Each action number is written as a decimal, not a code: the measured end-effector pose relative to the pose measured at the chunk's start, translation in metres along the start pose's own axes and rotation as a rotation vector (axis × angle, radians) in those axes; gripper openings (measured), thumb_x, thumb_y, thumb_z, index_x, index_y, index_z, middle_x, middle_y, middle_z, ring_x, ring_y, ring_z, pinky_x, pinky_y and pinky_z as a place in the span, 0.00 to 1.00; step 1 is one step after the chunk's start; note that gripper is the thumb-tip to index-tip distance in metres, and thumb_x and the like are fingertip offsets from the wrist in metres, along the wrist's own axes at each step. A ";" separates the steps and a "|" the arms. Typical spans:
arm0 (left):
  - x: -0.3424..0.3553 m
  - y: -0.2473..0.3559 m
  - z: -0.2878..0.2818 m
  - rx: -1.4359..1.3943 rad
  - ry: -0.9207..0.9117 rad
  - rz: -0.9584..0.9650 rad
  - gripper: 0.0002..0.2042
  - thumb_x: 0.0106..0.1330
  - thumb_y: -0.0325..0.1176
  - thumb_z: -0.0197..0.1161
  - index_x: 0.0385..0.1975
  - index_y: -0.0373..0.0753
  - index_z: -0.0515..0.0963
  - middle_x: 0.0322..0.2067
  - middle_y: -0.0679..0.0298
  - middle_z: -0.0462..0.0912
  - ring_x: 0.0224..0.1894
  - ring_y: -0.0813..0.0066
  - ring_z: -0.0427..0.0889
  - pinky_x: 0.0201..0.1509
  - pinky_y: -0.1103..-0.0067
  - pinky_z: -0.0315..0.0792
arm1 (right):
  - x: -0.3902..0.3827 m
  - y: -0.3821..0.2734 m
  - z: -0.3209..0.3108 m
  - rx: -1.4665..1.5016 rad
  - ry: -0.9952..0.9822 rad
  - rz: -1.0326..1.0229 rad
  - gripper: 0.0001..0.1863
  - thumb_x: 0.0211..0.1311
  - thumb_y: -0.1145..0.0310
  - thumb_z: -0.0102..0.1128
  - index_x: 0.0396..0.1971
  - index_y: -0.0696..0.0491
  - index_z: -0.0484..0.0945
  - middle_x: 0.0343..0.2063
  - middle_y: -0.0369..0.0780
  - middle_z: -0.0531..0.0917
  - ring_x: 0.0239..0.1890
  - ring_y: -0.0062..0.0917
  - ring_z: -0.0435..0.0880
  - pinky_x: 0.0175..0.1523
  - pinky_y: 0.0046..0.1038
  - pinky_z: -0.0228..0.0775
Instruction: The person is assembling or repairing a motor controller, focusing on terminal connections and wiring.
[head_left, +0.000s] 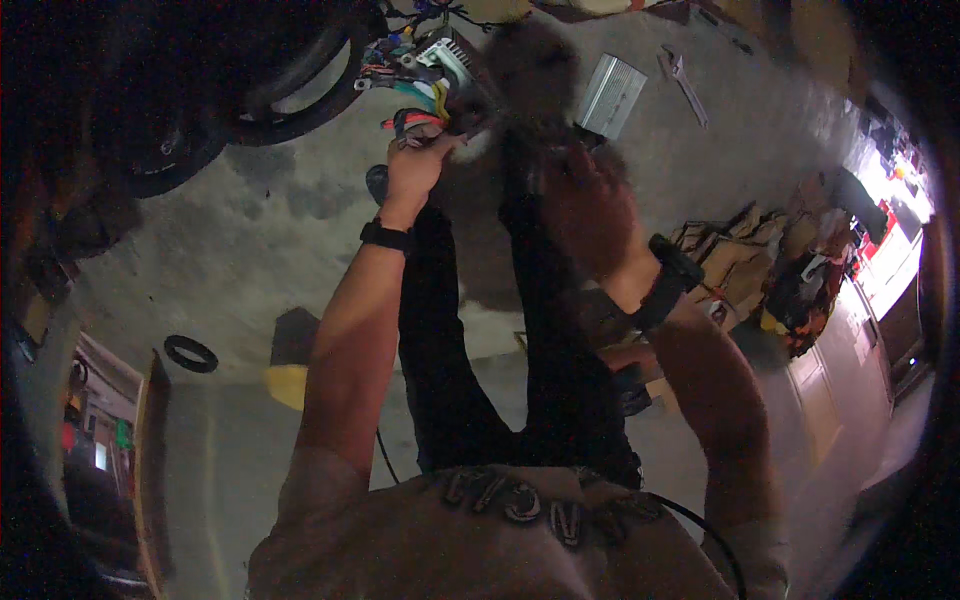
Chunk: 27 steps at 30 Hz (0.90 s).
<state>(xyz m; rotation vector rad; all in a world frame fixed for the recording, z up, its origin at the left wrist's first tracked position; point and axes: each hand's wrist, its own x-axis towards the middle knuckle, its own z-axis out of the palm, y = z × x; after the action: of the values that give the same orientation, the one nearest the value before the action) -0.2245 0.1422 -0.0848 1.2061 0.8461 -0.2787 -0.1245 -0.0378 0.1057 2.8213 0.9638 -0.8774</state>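
Note:
My left hand [418,168] is closed in a pinch on a bundle of coloured wires [437,97], with red, yellow and green strands showing around its fingers. Just beyond it, the wires gather by a silver finned metal box [446,55]. My right hand [590,215] is smeared by motion and in shadow, to the right of the wires. Its fingers cannot be made out, nor can anything in them. A dark blurred shape [530,75] lies beyond and between the hands. Past the right hand, a flat silver ribbed metal case [612,97] lies on the floor.
An adjustable wrench [686,88] lies on the concrete floor [270,215] at the far right. Black tyres [300,115] stand at the upper left. Crumpled cardboard [735,255] is piled on the right. A small black ring [190,353] lies at the left.

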 end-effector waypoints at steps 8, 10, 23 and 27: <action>0.000 0.010 -0.001 0.065 0.070 -0.212 0.12 0.57 0.33 0.75 0.21 0.42 0.76 0.18 0.74 0.72 0.19 0.83 0.65 0.24 0.79 0.58 | 0.017 0.020 0.003 0.450 0.041 0.268 0.11 0.59 0.71 0.55 0.38 0.57 0.82 0.36 0.50 0.84 0.34 0.45 0.85 0.40 0.39 0.79; -0.004 0.024 0.005 0.068 0.063 -0.226 0.11 0.58 0.33 0.74 0.22 0.41 0.78 0.19 0.75 0.73 0.21 0.84 0.66 0.26 0.80 0.58 | 0.018 0.024 0.006 0.649 0.060 0.301 0.09 0.60 0.71 0.55 0.31 0.59 0.83 0.31 0.50 0.84 0.35 0.45 0.85 0.40 0.39 0.78; -0.003 0.023 0.001 0.085 0.094 -0.256 0.05 0.59 0.29 0.73 0.27 0.38 0.82 0.21 0.78 0.73 0.22 0.86 0.64 0.25 0.81 0.56 | -0.017 0.008 -0.008 0.181 0.130 -0.062 0.14 0.61 0.68 0.56 0.44 0.59 0.79 0.37 0.47 0.80 0.35 0.40 0.85 0.35 0.37 0.81; -0.007 0.031 0.011 0.032 0.070 -0.238 0.07 0.59 0.29 0.73 0.25 0.39 0.80 0.20 0.77 0.72 0.20 0.86 0.63 0.24 0.80 0.55 | -0.016 0.003 -0.007 0.107 0.033 -0.093 0.16 0.60 0.64 0.58 0.42 0.60 0.78 0.36 0.48 0.80 0.34 0.39 0.85 0.30 0.35 0.80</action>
<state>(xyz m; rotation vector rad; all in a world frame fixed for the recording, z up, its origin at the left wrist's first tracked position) -0.2055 0.1416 -0.0569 1.1508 1.0517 -0.4469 -0.1302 -0.0477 0.1195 2.9092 1.0923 -0.9218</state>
